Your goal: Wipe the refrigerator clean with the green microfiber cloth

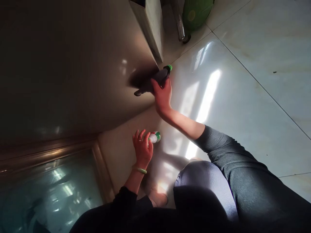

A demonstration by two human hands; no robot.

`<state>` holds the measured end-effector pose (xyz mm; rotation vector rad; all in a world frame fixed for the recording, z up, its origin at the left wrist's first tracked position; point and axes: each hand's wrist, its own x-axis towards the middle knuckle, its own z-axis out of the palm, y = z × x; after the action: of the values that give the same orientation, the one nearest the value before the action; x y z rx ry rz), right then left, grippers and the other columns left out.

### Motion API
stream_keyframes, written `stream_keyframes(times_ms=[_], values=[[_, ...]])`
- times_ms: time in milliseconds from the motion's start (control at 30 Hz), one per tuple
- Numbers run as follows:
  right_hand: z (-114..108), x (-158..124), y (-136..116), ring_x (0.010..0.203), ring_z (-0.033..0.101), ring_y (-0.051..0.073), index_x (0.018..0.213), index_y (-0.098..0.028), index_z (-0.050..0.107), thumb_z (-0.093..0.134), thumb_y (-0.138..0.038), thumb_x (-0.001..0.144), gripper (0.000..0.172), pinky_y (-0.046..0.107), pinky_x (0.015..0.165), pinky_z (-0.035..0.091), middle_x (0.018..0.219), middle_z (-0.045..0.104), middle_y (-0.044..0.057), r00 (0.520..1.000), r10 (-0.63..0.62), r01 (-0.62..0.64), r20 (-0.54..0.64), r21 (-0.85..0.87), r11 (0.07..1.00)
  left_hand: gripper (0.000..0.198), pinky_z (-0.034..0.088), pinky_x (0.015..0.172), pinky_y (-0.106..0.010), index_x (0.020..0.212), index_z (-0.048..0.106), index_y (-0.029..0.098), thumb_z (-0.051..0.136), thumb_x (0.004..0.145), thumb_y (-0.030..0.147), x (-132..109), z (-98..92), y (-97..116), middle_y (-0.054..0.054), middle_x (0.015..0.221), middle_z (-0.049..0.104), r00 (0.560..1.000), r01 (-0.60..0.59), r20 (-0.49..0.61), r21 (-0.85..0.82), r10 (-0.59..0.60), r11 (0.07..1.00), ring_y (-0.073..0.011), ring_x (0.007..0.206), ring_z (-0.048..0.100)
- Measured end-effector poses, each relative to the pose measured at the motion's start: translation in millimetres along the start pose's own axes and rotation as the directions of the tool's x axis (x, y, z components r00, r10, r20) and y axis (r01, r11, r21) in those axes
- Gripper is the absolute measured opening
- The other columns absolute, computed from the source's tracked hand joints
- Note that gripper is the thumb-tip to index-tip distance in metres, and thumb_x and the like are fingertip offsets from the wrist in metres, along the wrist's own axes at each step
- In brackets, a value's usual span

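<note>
The right hand [162, 95] reaches out far from a grey sleeve [225, 152]. Its fingers are clenched around a dark tool [155, 80] with a green tip. The tool lies against the bottom edge of a big shiny metal door [85, 81], close to the corner.

The left hand [142, 150] is lower down and nearer to the body. Its fingers [147, 136] are wrapped around a small white bottle [155, 137] with green and red on it. The bottle sticks out of the hand to the side and is held just above the floor [243, 97]. There is a green bracelet [140, 169] on this wrist and a ring [140, 140] on one finger.

The floor has big pale tiles, and bright sun shines on them. A bent knee [201, 181] in dark blue is low in the view. Far away, a round green thing [195, 13] sits next to a metal leg [180, 27]. Under the metal door there is a dark glass part [48, 191] with small lights in it.
</note>
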<state>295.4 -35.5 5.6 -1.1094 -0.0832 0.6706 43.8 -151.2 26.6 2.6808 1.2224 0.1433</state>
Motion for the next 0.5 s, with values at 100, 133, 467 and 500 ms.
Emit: stream_keyframes(times_ms=[100, 133, 467, 500], values=[[-16, 6, 2, 0.125, 0.063, 0.023, 0.116, -0.022, 0.060, 0.067, -0.040, 0.090, 0.032, 0.044, 0.110, 0.055, 0.119, 0.065, 0.003, 0.995, -0.098, 0.096, -0.004, -0.124, 0.988, 0.036, 0.035, 0.128, -0.068, 0.134, 0.070, 0.019, 0.049, 0.104, 0.024, 0, 1.5, 0, -0.015, 0.152, 0.063, 1.000, -0.002, -0.007, -0.004, 0.002, 1.000, -0.0396, 0.154, 0.045], [-25, 8, 7, 0.123, 0.063, 0.023, 0.115, -0.022, 0.059, 0.067, -0.037, 0.089, 0.031, 0.046, 0.112, 0.054, 0.118, 0.066, 0.004, 0.997, -0.074, 0.066, -0.035, -0.179, 0.982, 0.036, 0.035, 0.128, -0.068, 0.134, 0.070, 0.019, 0.049, 0.104, 0.024, 0, 2.5, 0, -0.015, 0.151, 0.063, 1.000, -0.001, -0.011, -0.002, 0.001, 1.000, -0.0398, 0.154, 0.045], [6, -21, -72, 0.145, 0.055, 0.022, 0.112, -0.033, 0.079, 0.043, -0.036, 0.107, 0.036, 0.044, 0.119, 0.054, 0.143, 0.064, 0.003, 0.646, -0.664, 0.763, 0.377, -0.323, 0.559, 0.034, 0.039, 0.125, -0.070, 0.131, 0.070, 0.021, 0.051, 0.103, 0.022, -2, 8.4, 0, -0.014, 0.151, 0.063, 0.999, -0.014, -0.044, 0.007, 0.015, 1.000, -0.0401, 0.152, 0.046], [17, -18, -80, 0.147, 0.053, 0.022, 0.106, -0.036, 0.082, 0.041, -0.037, 0.109, 0.041, 0.045, 0.123, 0.050, 0.141, 0.066, 0.001, 0.578, -0.658, 0.814, 0.482, -0.294, 0.500, 0.034, 0.039, 0.125, -0.071, 0.132, 0.070, 0.021, 0.051, 0.103, 0.022, -2, 8.3, 0, -0.014, 0.151, 0.063, 0.999, -0.014, -0.042, 0.003, 0.014, 1.000, -0.0401, 0.152, 0.046]])
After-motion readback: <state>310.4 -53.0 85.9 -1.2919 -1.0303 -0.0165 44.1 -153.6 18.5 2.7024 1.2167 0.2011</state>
